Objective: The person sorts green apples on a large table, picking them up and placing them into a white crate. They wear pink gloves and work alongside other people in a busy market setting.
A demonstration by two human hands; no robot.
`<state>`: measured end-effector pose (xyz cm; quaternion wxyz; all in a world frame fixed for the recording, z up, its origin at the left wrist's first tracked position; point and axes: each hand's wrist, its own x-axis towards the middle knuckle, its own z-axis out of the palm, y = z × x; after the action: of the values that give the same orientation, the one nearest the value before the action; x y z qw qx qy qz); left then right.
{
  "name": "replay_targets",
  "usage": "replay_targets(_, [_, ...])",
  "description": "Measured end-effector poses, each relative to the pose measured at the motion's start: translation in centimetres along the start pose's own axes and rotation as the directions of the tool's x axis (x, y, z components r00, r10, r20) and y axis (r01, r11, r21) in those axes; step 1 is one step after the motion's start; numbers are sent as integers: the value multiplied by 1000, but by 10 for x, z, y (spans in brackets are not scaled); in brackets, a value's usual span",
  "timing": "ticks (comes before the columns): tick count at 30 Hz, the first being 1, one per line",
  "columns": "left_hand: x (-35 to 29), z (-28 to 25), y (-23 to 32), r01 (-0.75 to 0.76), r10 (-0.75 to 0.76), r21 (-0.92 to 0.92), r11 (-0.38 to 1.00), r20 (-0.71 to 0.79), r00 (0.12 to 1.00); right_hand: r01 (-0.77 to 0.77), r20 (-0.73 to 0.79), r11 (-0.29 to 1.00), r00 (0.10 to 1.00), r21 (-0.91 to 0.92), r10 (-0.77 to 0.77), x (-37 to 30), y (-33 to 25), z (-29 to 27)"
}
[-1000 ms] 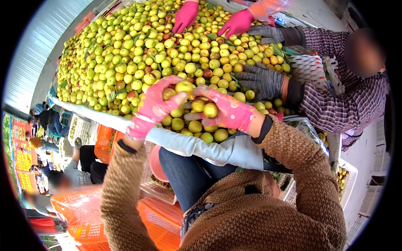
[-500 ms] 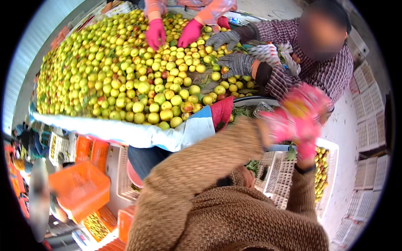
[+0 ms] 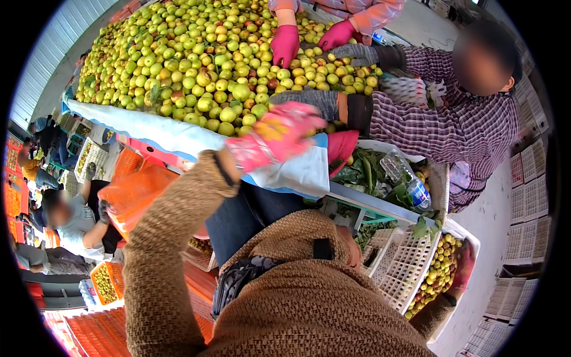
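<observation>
A heap of small round yellow-green fruit [image 3: 196, 77], some with reddish patches, lies on a table with a light blue cloth [image 3: 137, 128] along its near edge. My left hand [image 3: 276, 134], in a pink glove with a yellow pattern, is over the heap's near edge. Its fingers stretch to the right, slightly blurred, and no fruit shows in them. At the far right, my right hand [image 3: 465, 268], also in a pink glove, is low beside the inner wall of a white crate [image 3: 455, 229] holding similar fruit [image 3: 437, 268]. The right fingers are mostly hidden.
Across the heap, one person's magenta gloves [image 3: 285, 44] and another's grey gloves [image 3: 309, 101] are among the fruit. A bin of leaves [image 3: 369, 169] holds a plastic bottle [image 3: 407, 181]. Orange crates [image 3: 140, 196] and a person [image 3: 77, 220] are at left; white crates [image 3: 526, 190] line the right.
My hands were together at the right, blurred; now the left is over the heap and the right down by the white crate. The view has shifted. A grey-gloved hand has reached further left.
</observation>
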<state>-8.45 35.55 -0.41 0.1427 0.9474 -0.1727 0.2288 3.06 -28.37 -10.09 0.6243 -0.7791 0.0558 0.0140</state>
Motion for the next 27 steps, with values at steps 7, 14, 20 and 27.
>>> replay_targets(7, [-124,-75,-103,420,-426,274,865,-40,904,556,619,829,630,63,-469,4,-205,252])
replay_targets(14, [-133,-64,-97,491,-500,107,865,87,862,863,932,360,-295,354,-210,-49,-209,545])
replay_targets(20, [-105,-56,-91,540,-518,-12,842,262,814,881,932,308,-320,359,-171,-36,-180,586])
replay_targets(27, [-94,-45,-103,627,-570,-44,778,370,734,970,937,178,-97,164,-335,27,-169,614])
